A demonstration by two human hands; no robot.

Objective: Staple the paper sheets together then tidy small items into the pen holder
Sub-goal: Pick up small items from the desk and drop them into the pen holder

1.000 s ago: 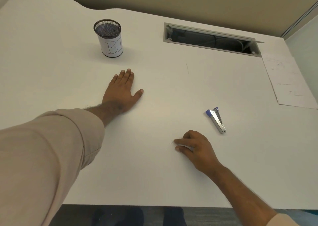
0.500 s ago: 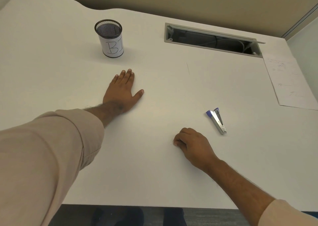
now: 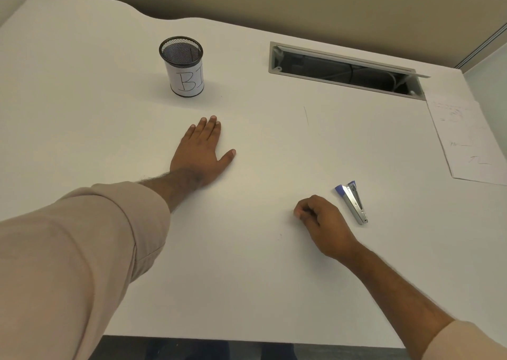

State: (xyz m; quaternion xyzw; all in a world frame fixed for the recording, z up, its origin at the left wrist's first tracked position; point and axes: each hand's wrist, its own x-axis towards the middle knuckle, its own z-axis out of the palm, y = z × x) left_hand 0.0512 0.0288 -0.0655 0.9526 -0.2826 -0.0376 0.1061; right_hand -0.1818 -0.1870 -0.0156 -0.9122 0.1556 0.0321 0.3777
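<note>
Stapler (image 3: pixel 353 202): small, metal body with blue ends, lying on its side on the bench (image 3: pixel 247 277), right of centre. Nothing touches it.

Right hand (image 3: pixel 322 222): just left of the stapler, apart from it. Fingers curled in, thumb and fingertips (image 3: pixel 299 213) pinched together at the front. Whether anything sits inside that pinch cannot be told; nothing shows between the tips. Bare forearm runs to the lower right corner, a beige cuff at the frame edge.

Left hand (image 3: pixel 201 151): flat on the bench, palm down, fingers straight and close together, thumb spread out to the right. Grip apart, holding nothing. Well left of the right hand. Beige sleeve (image 3: pixel 76 263) fills the lower left of the view, cuff pushed back to mid-forearm.

Pen holder (image 3: pixel 184 70): black wire-mesh cup, upright, far side of the bench, beyond the left hand and apart from it. White paper label wrapped round its lower body, hand-lettered "BI". A thin dark item seems to stand inside against the mesh; too faint to identify.

Paper sheets (image 3: pixel 466 140): white, lying flat at the far right edge of the bench, faint pen marks on the top face. Well apart from both hands and from the stapler. Number of sheets cannot be told.

Cable slot (image 3: pixel 345 70): long rectangular opening in the bench, grey frame, far side, right of the pen holder; dark cables visible inside.

Bench: white, plain, with a short thin pen line (image 3: pixel 306 115) below the slot.
</note>
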